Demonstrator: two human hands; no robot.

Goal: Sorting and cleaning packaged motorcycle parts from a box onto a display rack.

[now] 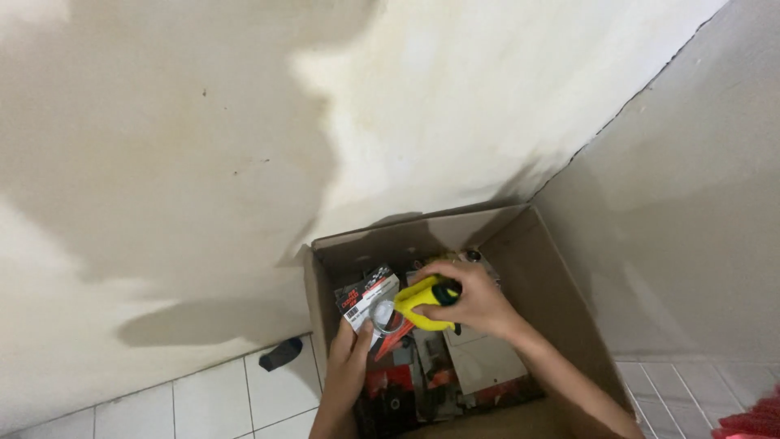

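I am looking down into an open cardboard box [561, 284] standing on a white tiled floor [219, 398] against a stained wall [244, 122]. Inside the box, my right hand [479, 301] is closing its fingers around a yellow tool [421, 301] near the back wall of the box. My left hand [351, 358] is pinching a red and black blister pack [370, 301], just left of the tool. More red and black packages [398, 386] are lying beneath. A small dark object [281, 354] is sitting left of the box.
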